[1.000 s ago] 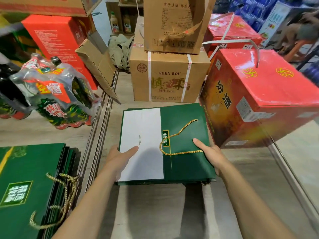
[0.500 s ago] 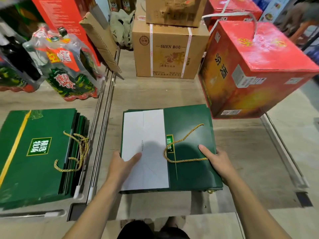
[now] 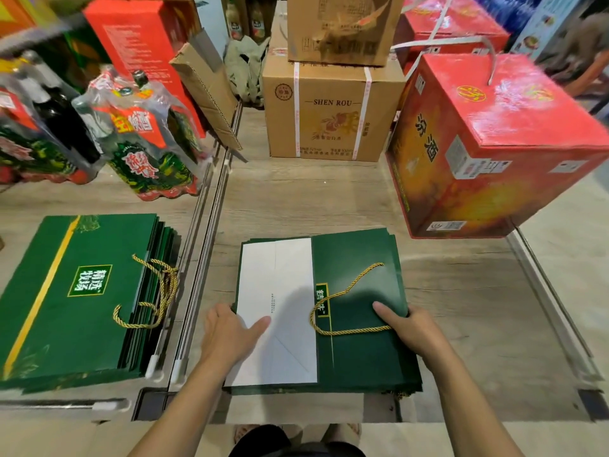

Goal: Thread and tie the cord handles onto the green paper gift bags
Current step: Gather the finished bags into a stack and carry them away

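A stack of flat green paper gift bags (image 3: 359, 357) lies on the wooden floor in front of me. The top bag has a white folded panel (image 3: 280, 278) on its left half and a gold cord handle (image 3: 352, 332) looped over its green half. My left hand (image 3: 230, 334) grips the stack's left edge, thumb on the white panel. My right hand (image 3: 408, 328) grips the right edge, thumb on top beside the cord. A second pile of green bags (image 3: 82, 291) with gold cords (image 3: 161, 291) lies at the left.
A red carton (image 3: 494, 143) stands close at the right rear and a brown carton (image 3: 329, 120) straight behind. Shrink-wrapped bottles (image 3: 145, 136) sit at the left rear. Metal floor rails (image 3: 204, 258) separate the two piles; another rail (image 3: 553, 308) runs on the right.
Both hands kept their hold and drew the stack toward me, away from the brown and red cartons. The view tilted down, bringing the left pile fully into sight.
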### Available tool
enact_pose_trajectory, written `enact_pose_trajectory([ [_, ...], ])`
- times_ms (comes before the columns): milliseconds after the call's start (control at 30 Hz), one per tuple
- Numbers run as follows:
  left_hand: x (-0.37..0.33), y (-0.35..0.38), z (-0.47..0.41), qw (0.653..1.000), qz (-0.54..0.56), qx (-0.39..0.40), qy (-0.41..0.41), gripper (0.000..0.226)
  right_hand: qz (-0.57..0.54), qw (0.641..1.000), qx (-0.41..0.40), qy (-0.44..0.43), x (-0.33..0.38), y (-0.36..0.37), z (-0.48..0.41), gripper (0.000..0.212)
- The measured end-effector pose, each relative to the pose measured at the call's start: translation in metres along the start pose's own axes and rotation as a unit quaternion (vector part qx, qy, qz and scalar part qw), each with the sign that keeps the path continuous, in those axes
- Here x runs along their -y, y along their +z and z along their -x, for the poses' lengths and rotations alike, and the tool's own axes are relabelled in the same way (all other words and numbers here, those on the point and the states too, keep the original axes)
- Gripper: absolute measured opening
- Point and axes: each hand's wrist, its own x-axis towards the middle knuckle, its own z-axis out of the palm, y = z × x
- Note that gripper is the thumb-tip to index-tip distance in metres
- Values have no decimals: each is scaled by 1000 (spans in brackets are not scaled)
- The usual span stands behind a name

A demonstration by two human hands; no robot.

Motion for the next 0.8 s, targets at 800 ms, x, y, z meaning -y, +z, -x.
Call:
enact_pose_trajectory([
  [800, 100, -176, 15, 923, -245, -264, 133, 66, 377, 844, -36, -379, 196, 182, 123, 68],
])
